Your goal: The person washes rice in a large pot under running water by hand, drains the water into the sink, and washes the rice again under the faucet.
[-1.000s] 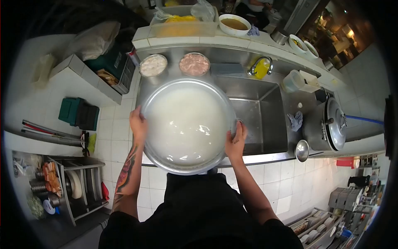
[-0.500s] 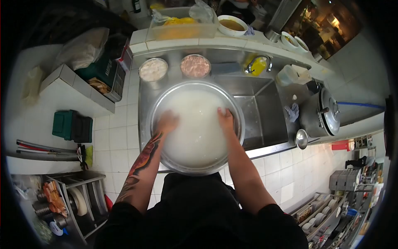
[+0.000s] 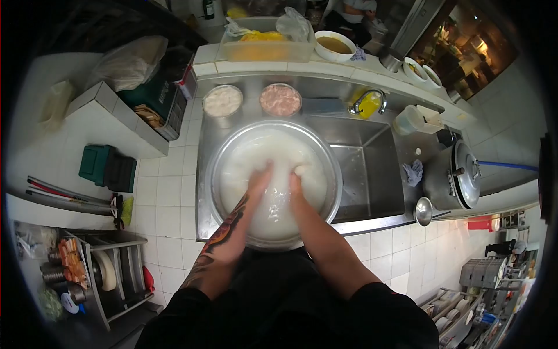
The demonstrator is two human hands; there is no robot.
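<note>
A large round metal basin [image 3: 336,195] full of cloudy white liquid [image 3: 244,154] stands at the steel counter's front edge, close against my body. My left hand [image 3: 258,179] dips into the liquid left of the middle, its fingers mostly under the surface. To the right, my right hand [image 3: 295,183] is also partly sunk, and a pale lump shows beside its fingertips. The two hands are a short gap apart. Whatever they touch below the surface is hidden by the milky liquid.
Behind the basin stand a container of white pieces [image 3: 222,102] and one of pink raw meat [image 3: 280,99]. A sink [image 3: 369,174] with a faucet [image 3: 381,99] lies to the right, then a lidded pot [image 3: 444,177]. A person [image 3: 357,11] is beyond the ledge.
Both hands have moved inward from the basin's sides toward its middle and sunk deeper into the liquid. The view has shifted slightly.
</note>
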